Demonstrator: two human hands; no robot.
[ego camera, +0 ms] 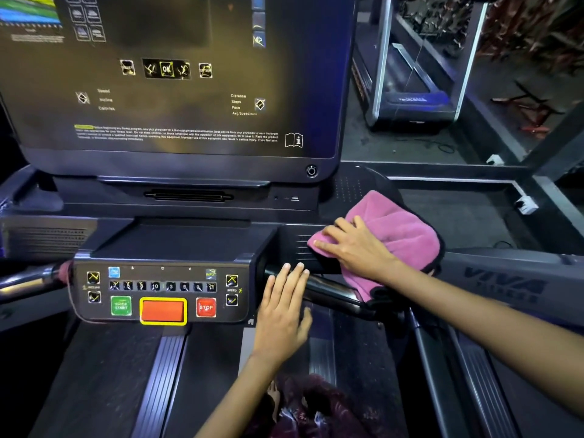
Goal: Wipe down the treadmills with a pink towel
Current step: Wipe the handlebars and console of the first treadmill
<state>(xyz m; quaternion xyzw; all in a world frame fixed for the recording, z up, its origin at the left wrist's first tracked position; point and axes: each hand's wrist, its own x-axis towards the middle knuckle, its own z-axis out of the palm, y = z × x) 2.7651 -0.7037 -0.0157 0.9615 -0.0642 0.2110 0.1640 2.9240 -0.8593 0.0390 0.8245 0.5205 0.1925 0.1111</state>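
- Left edge, mid-height: chrome handlebar (28, 281) runs in from the frame edge to the control panel (161, 289).
- Upper left to upper centre: treadmill console screen (177, 74), dark, with OK key, Speed/Incline/Calories and Distance/Steps/Pace labels, small warning text along the bottom.
- Lower centre-left: control panel carries green QUICK START button (121, 306), orange block with yellow border (163, 311), red STOP button (206, 307), and a row of number keys above them.
- Lower centre: left hand (284, 311), fingers straight and together, palm down, nothing held. Fingertips sit at the right handlebar (328, 290) just right of the panel; contact vs hovering unclear from this angle.
- Centre-right: pink towel (398, 229), bunched, draped over the right shelf of the console and hanging down over the right handlebar.
- Right hand (354, 245) lies flat on the towel's near-left part, fingers spread and extended toward frame left, pressing it onto the console surface. Most of the towel shows beyond and to the right of the hand; a flap hangs below the wrist.
- Right, below the forearm: side rail with VIVA lettering (505, 284).
- Upper right: a second treadmill (410, 90) stands on the floor, well apart.
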